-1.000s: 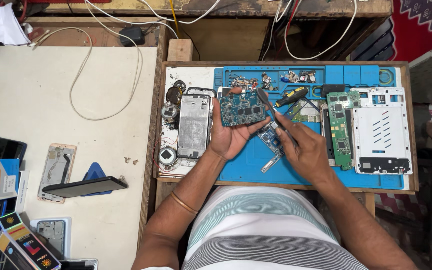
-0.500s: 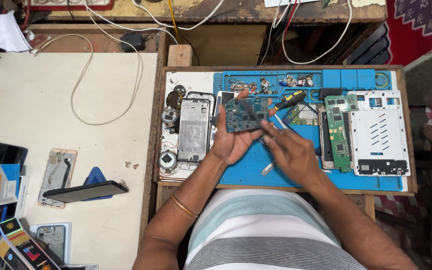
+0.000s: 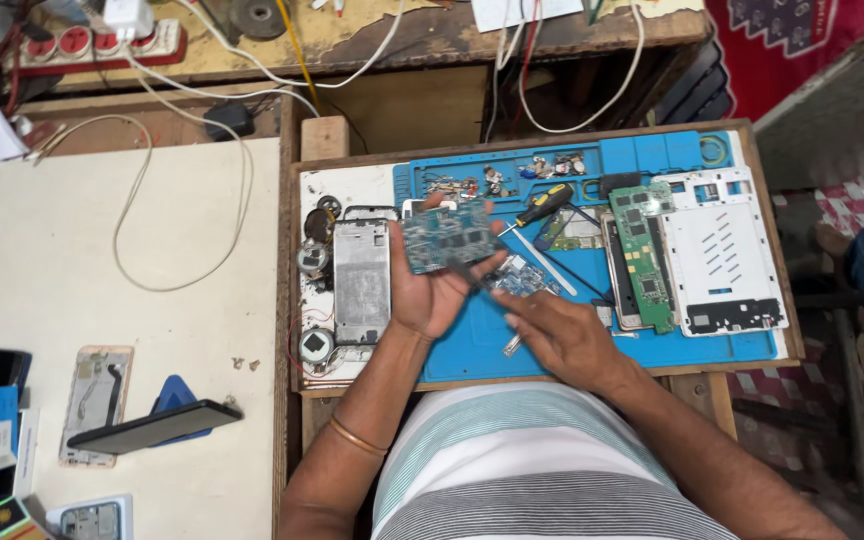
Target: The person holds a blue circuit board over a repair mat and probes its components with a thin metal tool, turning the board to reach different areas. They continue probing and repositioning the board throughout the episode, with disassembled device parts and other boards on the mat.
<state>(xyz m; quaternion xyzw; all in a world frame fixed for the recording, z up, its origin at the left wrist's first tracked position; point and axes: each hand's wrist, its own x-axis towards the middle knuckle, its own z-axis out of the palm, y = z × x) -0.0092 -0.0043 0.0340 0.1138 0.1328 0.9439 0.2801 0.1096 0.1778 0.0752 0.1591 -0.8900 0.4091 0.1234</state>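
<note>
My left hand (image 3: 430, 292) holds a blue-green circuit board (image 3: 447, 236) up over the blue work mat (image 3: 572, 345), fingers curled under its edges. My right hand (image 3: 559, 335) is just to the right and below, pinching a thin dark tool (image 3: 464, 270) whose tip touches the board's lower edge. A second small board (image 3: 520, 276) lies on the mat between the hands. A yellow-and-black screwdriver (image 3: 540, 205) rests on the mat above my right hand.
A phone frame (image 3: 360, 280) and round parts lie left of the mat. A long green board (image 3: 642, 255) and a white tablet back (image 3: 720, 252) sit to the right. Phones (image 3: 152, 426) and boxes are on the white table at left, cables above.
The view has shifted and both hands have drawn slightly toward me. My right hand has moved lower and right, with the tool tip still at the board.
</note>
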